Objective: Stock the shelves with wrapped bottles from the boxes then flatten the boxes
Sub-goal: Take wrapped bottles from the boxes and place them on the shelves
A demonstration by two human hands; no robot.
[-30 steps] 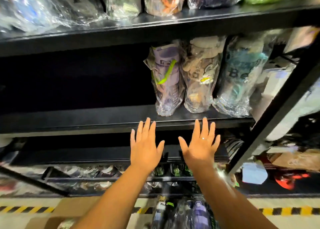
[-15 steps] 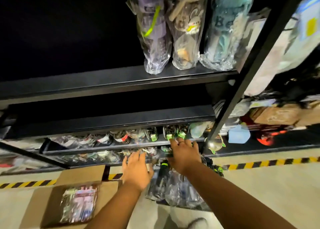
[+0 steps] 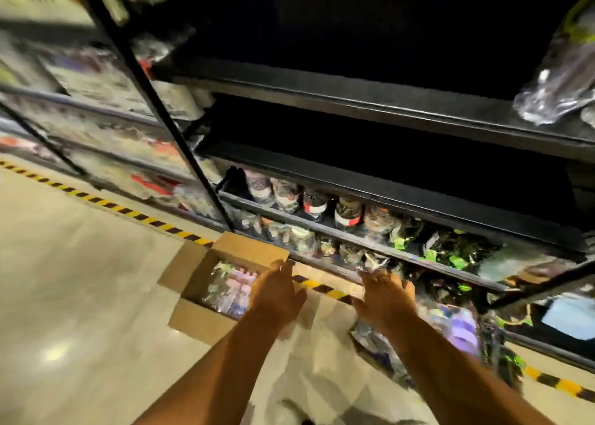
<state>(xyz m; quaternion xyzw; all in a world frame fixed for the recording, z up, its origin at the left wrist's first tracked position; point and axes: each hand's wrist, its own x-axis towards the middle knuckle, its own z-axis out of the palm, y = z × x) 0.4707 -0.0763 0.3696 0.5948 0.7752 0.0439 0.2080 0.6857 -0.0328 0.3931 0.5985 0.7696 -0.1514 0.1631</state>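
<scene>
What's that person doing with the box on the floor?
A person is stocking shelves. Their left hand is open by the edge of an open cardboard box on the floor, which has wrapped bottles inside. Their right hand is open too, above a loose pile of more wrapped ones. Neither hand holds anything yet.

Head camera looks steeply down at shelves (image 3: 386, 197)

At my 11 o'clock the box (image 3: 200, 321) sits on the floor (image 3: 80, 295), wrapped bottles (image 3: 229, 288) in it, shelves (image 3: 354, 90) behind at 1 o'clock.
</scene>
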